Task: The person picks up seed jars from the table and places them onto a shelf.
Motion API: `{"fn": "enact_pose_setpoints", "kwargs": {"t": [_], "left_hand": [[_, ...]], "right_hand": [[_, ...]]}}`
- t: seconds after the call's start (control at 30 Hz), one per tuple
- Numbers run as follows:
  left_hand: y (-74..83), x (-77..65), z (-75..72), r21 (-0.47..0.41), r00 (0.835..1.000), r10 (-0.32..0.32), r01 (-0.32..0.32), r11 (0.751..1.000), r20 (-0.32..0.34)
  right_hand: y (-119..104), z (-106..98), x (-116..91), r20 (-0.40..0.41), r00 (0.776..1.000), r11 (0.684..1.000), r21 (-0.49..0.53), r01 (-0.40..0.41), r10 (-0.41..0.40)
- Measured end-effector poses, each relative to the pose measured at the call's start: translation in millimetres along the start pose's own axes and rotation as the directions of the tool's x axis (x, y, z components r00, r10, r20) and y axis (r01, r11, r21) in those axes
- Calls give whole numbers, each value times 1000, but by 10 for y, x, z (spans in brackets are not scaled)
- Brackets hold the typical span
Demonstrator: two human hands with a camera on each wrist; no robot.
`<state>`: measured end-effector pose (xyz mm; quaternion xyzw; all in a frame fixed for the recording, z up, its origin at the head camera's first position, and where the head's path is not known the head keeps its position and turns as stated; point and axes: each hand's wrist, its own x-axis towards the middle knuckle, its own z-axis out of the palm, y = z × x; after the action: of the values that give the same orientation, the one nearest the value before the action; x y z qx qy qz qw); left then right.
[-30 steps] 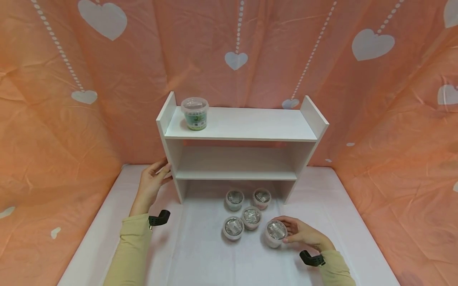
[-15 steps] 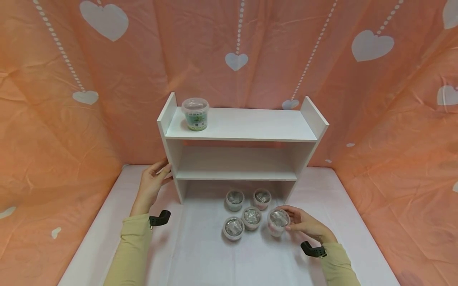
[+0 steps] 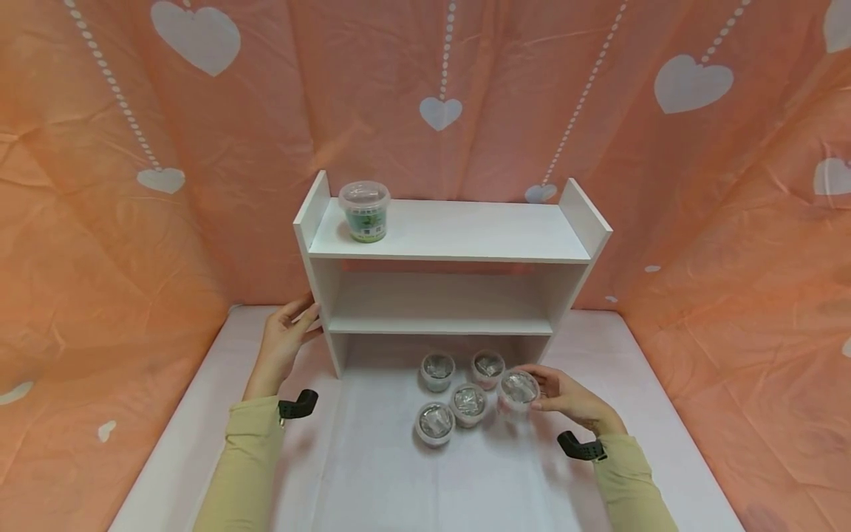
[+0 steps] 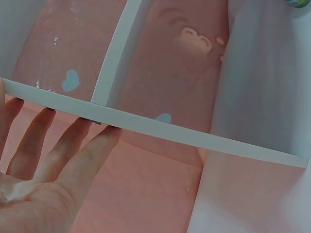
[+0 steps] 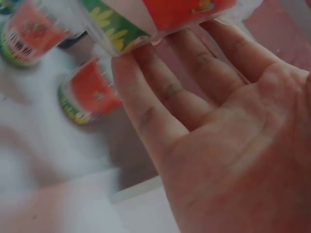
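Observation:
My right hand (image 3: pixel 572 399) grips a small clear plastic tub (image 3: pixel 518 390) with a lid, thumb on the near side and fingers on the far side. In the right wrist view that tub (image 5: pixel 189 14) shows a red and green printed label. It hangs raised over the white cloth, right by the other tubs. My left hand (image 3: pixel 282 341) rests its fingertips on the left side panel of the white shelf (image 3: pixel 452 230); the left wrist view shows the fingers (image 4: pixel 68 155) nearly straight against the panel's edge (image 4: pixel 160 128). Several similar lidded tubs (image 3: pixel 468 403) stand on the cloth before the shelf.
A larger lidded tub with a green label (image 3: pixel 366 214) stands at the left end of the top shelf board. The white cloth (image 3: pixel 372 473) covers the table. Orange sheets with white hearts (image 3: pixel 441 113) hang behind and at both sides.
My right hand has lifted the tub off the cloth and carried it away from me, toward the shelf. The left hand has stayed at the side panel.

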<state>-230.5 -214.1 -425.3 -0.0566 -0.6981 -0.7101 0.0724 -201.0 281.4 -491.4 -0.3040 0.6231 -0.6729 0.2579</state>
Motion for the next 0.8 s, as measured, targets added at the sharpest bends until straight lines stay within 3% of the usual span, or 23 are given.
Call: {"fn": "enact_pose_setpoints", "kwargs": {"t": [0.27,0.53,0.8], "left_hand": [[25,10,5,7,1000,-9,9,1000,1],[12,10,0,2,1000,-27,27,1000,-3],[8,5,-9,-1,1000,-13,13,1000,1]], "right_hand": [[-327,33,151,-15,1000,997,-79,-3,2],[-611,78,335,28,998,993,-100,55,-52],[-1032,167,566,65,992,979,-167,119,-110]]}}
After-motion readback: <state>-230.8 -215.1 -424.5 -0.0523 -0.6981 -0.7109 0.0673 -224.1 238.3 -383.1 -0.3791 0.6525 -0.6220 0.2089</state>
